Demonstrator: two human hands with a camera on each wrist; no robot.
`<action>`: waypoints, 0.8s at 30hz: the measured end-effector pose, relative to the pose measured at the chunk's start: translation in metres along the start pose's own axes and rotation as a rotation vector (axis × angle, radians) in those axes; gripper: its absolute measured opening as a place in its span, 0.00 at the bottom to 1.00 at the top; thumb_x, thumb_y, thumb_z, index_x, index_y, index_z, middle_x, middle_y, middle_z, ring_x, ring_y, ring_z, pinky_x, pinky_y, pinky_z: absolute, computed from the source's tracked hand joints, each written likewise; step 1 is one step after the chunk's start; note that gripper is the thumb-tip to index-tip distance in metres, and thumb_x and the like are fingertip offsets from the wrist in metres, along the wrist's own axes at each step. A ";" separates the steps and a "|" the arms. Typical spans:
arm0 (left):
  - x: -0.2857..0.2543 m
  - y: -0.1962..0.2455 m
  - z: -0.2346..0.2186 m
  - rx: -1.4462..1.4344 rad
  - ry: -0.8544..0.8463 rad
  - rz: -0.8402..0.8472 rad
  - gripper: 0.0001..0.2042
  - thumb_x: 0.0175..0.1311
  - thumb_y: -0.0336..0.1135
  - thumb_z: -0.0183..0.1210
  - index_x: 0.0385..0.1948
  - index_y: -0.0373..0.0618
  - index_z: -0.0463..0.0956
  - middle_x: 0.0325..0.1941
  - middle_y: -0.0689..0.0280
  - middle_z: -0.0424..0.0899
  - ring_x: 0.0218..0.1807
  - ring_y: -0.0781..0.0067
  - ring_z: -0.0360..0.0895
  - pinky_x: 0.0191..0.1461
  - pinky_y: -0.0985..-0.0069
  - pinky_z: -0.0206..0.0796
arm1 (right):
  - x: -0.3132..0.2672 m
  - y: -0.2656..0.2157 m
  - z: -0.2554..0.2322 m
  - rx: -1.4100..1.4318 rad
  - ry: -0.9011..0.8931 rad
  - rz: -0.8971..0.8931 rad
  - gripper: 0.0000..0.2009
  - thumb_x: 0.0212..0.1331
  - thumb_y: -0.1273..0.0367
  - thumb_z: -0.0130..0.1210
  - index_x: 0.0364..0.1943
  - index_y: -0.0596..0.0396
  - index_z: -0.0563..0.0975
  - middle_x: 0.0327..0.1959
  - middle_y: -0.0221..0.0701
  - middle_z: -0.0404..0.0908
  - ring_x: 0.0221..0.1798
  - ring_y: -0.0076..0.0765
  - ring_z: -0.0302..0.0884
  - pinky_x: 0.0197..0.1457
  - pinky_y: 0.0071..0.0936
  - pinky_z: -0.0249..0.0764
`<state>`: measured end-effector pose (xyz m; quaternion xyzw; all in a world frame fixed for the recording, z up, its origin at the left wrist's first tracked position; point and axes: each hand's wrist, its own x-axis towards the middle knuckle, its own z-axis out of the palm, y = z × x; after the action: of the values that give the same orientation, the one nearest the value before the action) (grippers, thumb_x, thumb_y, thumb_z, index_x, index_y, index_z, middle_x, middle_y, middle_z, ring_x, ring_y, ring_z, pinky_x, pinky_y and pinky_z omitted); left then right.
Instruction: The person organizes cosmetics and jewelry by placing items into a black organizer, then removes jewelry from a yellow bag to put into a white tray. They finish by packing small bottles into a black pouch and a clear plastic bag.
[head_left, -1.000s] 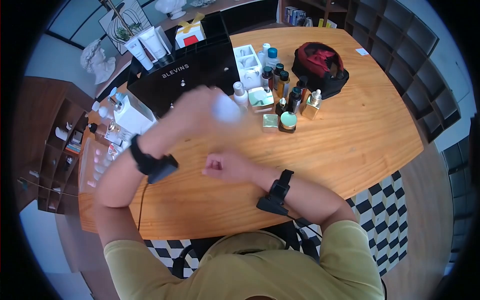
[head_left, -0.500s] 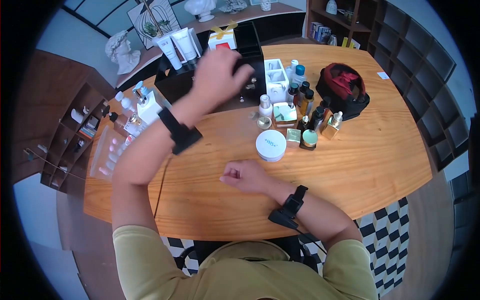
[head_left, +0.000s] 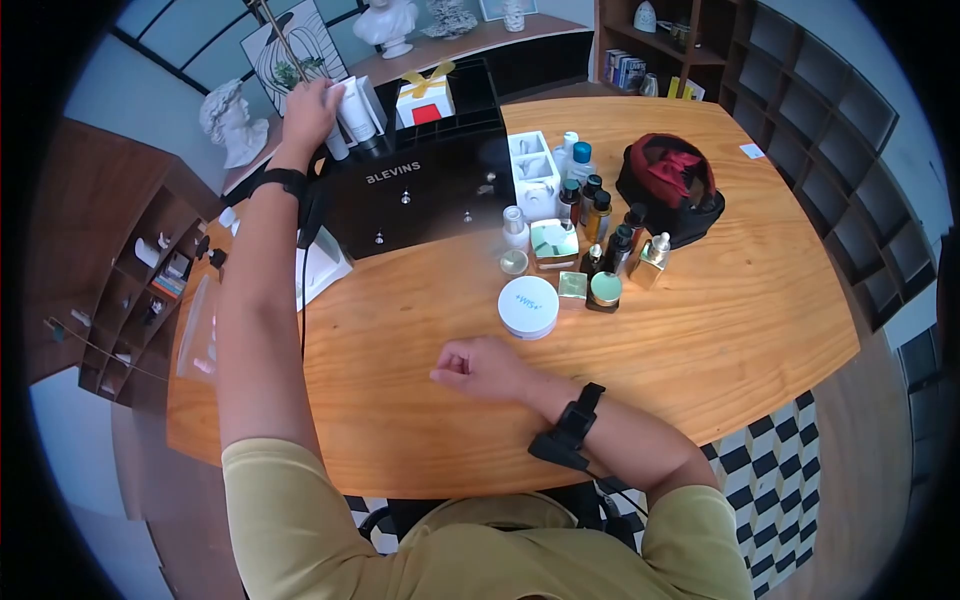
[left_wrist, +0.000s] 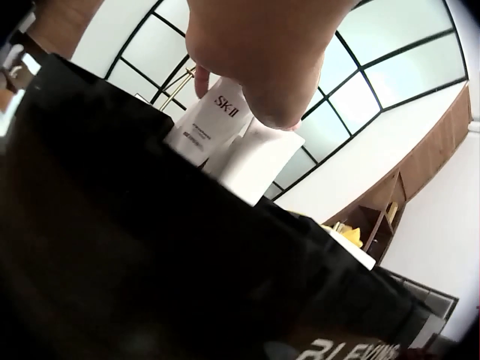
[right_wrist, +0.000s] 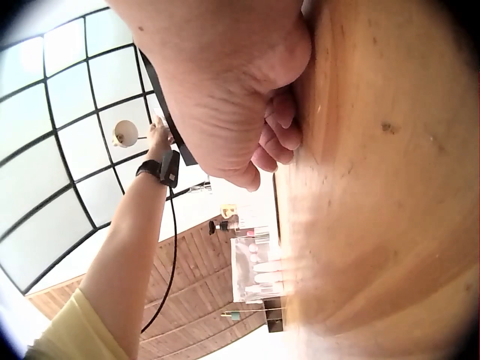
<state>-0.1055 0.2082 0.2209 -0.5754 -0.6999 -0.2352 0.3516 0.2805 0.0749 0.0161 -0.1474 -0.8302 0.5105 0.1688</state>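
Observation:
My left hand (head_left: 312, 115) is stretched out to the back left, over the top of the black cosmetics organizer (head_left: 430, 205). It pinches the upper end of a white SK-II tube (left_wrist: 210, 124), with thumb and fingers on either side in the left wrist view. The tube stands in the organizer's top, close beside another white tube (head_left: 357, 112). My right hand (head_left: 485, 368) rests on the wooden table, fingers loosely curled around nothing. Ahead of it lies a round white jar (head_left: 528, 306) with blue letters on its lid.
Several bottles and jars, among them an amber bottle (head_left: 598, 217), stand right of the organizer near a white divided box (head_left: 535, 175). Beyond them sits a black bag (head_left: 670, 190) with red cloth. A white gift box (head_left: 424, 103) tops the organizer. A cable (head_left: 304, 300) hangs from the left wrist.
The round white jar has gone from my left hand onto the table. That hand has then swung to the back left and taken hold of the SK-II tube. My right hand stays put.

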 end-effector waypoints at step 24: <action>-0.007 0.029 -0.094 0.005 0.294 -0.081 0.15 0.65 0.47 0.52 0.32 0.45 0.77 0.32 0.52 0.81 0.35 0.45 0.78 0.38 0.58 0.69 | -0.004 -0.003 0.002 0.039 0.040 0.013 0.11 0.56 0.59 0.60 0.29 0.52 0.78 0.24 0.30 0.81 0.26 0.33 0.78 0.30 0.28 0.72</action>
<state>-0.0558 0.1420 0.2737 -0.5053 -0.6641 -0.3289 0.4421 0.2828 0.0708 0.0180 -0.1599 -0.8156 0.5245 0.1847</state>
